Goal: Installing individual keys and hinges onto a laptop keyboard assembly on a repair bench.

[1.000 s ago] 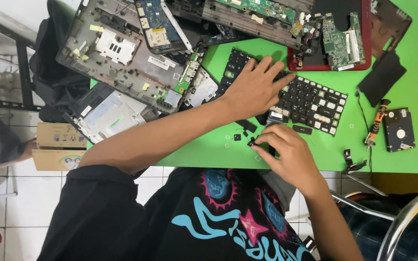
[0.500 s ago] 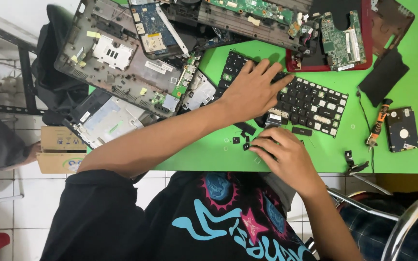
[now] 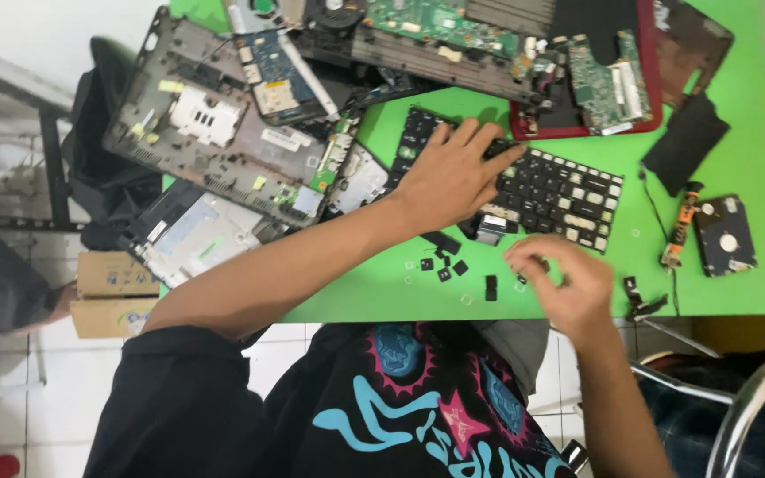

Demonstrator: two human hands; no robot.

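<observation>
Two hands: left hand (image 3: 449, 177) flat, fingers apart, on black keyboard (image 3: 542, 186); right hand (image 3: 568, 283) blurred, grip unclear.

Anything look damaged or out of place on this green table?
Yes. The black keyboard under the left hand has gaps along its near edge, and loose black keycaps lie scattered on the green table beside the right hand.

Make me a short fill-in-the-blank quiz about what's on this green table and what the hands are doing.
1. The left hand lies flat on a black ____.
2. The table top is coloured ____.
3. Loose black keycaps lie near the ____ hand's fingertips.
4. The hard drive lies beside an orange-handled ____.

Missing words: keyboard; green; right; screwdriver
</observation>
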